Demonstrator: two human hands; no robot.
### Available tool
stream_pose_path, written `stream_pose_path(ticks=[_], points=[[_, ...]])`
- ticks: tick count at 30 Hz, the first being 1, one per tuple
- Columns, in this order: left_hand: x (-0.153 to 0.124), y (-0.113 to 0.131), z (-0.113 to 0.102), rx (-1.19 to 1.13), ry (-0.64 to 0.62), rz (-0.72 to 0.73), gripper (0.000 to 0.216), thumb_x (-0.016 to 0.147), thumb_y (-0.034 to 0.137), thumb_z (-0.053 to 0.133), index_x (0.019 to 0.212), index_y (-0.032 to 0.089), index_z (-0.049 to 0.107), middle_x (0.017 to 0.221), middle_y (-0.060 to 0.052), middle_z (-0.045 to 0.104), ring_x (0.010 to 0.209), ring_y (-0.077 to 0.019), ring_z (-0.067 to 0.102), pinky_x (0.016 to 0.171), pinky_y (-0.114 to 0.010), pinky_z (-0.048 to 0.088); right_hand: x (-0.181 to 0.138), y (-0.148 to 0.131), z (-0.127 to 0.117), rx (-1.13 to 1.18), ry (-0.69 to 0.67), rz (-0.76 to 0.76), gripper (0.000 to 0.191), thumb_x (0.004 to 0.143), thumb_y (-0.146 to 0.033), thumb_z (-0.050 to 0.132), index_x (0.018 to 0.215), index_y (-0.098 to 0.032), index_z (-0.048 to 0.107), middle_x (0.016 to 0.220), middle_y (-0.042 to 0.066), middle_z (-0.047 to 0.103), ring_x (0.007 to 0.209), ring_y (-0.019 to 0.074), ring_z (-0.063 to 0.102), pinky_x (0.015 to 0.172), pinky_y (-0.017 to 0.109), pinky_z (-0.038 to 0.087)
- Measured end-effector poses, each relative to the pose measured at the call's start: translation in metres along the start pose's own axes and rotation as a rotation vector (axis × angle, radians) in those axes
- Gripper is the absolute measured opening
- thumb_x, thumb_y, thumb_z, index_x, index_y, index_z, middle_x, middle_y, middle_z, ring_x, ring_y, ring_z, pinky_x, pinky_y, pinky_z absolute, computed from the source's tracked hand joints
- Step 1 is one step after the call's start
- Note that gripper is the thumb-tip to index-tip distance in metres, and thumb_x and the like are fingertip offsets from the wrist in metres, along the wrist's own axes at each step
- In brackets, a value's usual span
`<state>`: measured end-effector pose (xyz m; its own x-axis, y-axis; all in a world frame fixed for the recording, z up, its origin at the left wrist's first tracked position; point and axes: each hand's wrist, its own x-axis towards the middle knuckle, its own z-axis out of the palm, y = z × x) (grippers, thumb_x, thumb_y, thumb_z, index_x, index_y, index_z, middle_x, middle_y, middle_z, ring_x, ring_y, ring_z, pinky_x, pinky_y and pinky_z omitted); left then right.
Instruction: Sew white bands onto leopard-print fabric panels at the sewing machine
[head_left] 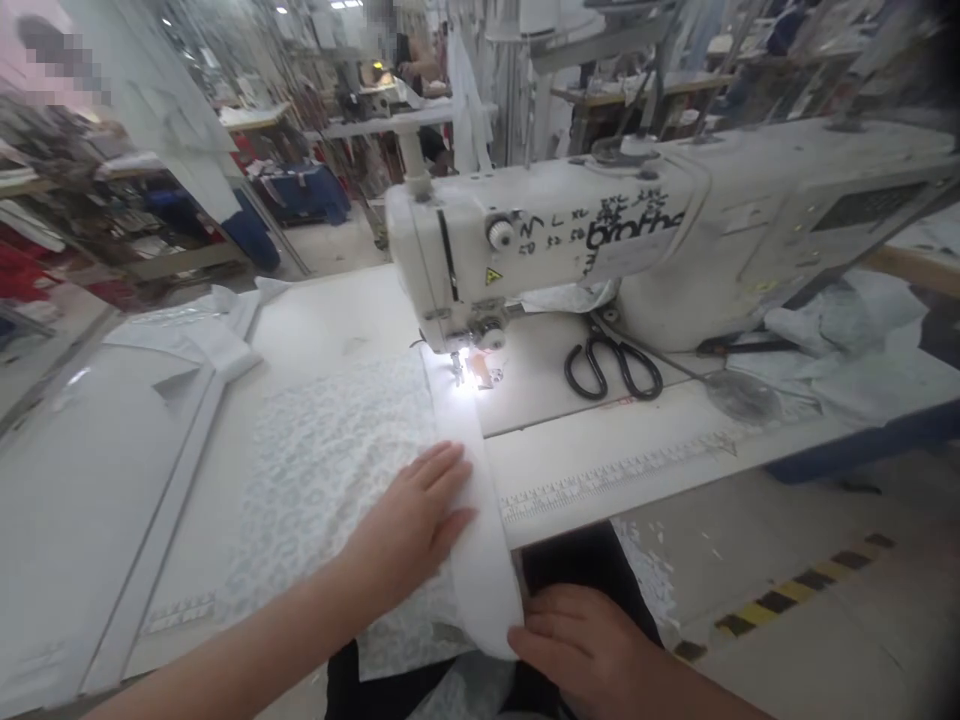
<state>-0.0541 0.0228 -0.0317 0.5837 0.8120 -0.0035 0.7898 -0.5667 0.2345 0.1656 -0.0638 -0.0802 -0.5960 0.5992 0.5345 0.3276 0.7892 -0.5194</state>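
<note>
A plain white fabric strip [487, 560] runs from under the lit presser foot [457, 370] of a sewing machine [540, 230] toward me, over the table's front edge. On its left lies pale fabric with a spotted print [322, 470]. My left hand [420, 510] rests on the strip and the printed fabric, fingers stretched out and lying flat. At the near end of the strip, my right hand [581, 640] pinches its right edge between thumb and fingers. Whether the strip and the printed fabric are joined under the foot, I cannot tell.
Black-handled scissors [615, 368] lie on the machine bed, right of the needle. A printed ruler [607, 485] runs along the front edge. Crumpled pale fabric [855, 345] sits at the right, and a white sheet-like panel [90, 470] at the left. Other sewing tables stand behind.
</note>
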Motion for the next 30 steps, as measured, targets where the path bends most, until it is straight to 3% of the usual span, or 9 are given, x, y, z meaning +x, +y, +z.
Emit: stream_pose_path(ticks=[2,5,9,16,24,30], points=[[-0.008,0.003,0.0,-0.028,-0.033,-0.011,0.047,0.091,0.039,0.039,0.133,0.02,0.037,0.143,-0.007,0.033,0.132,-0.0269,0.028,0.103,-0.051,0.036,0.007,-0.003,0.0,-0.025,0.078,-0.027,0.017,0.092,-0.013,0.043,0.092,-0.013,0.06,0.073,0.006,0.065,0.071,0.0152,0.058,0.068,0.028,0.049],[-0.014,0.001,0.0,-0.06,-0.069,-0.023,0.048,0.091,0.04,0.038,0.135,0.022,0.033,0.146,-0.007,0.028,0.134,-0.0285,0.025,0.102,-0.056,0.033,0.017,-0.005,0.004,0.006,0.163,-0.024,0.017,0.091,-0.013,0.046,0.082,-0.015,0.06,0.074,0.004,0.064,0.079,0.015,0.058,0.072,0.026,0.048],[-0.006,-0.012,0.0,-0.047,-0.049,-0.017,0.049,0.09,0.042,0.039,0.134,0.022,0.034,0.145,-0.007,0.03,0.133,-0.028,0.026,0.103,-0.056,0.03,0.035,0.001,0.003,0.121,0.068,0.079,0.019,0.089,-0.007,0.043,0.081,-0.013,0.059,0.076,0.005,0.063,0.079,0.0151,0.056,0.074,0.027,0.047],[0.031,-0.041,-0.009,-0.003,0.011,-0.005,0.048,0.089,0.042,0.042,0.131,0.019,0.038,0.142,-0.008,0.036,0.133,-0.0268,0.027,0.103,-0.052,0.03,0.073,0.028,-0.011,0.113,-0.021,0.165,0.023,0.087,-0.006,0.04,0.074,-0.016,0.056,0.075,0.004,0.059,0.073,0.016,0.05,0.067,0.029,0.044],[0.072,-0.072,-0.013,0.026,0.091,0.038,0.046,0.088,0.041,0.043,0.127,0.017,0.039,0.14,-0.009,0.038,0.131,-0.0248,0.03,0.105,-0.045,0.029,0.11,0.066,-0.021,0.003,-0.059,0.105,0.021,0.085,-0.005,0.042,0.071,-0.014,0.056,0.068,0.004,0.055,0.065,0.016,0.046,0.058,0.028,0.04],[0.108,-0.106,-0.025,0.074,0.105,0.068,0.036,0.087,0.04,0.045,0.111,0.013,0.049,0.115,-0.012,0.055,0.111,-0.0244,0.049,0.094,-0.039,0.04,0.138,0.096,-0.018,-0.082,-0.066,0.123,0.02,0.082,-0.003,0.046,0.072,-0.013,0.06,0.07,0.005,0.058,0.068,0.0173,0.051,0.06,0.029,0.044]])
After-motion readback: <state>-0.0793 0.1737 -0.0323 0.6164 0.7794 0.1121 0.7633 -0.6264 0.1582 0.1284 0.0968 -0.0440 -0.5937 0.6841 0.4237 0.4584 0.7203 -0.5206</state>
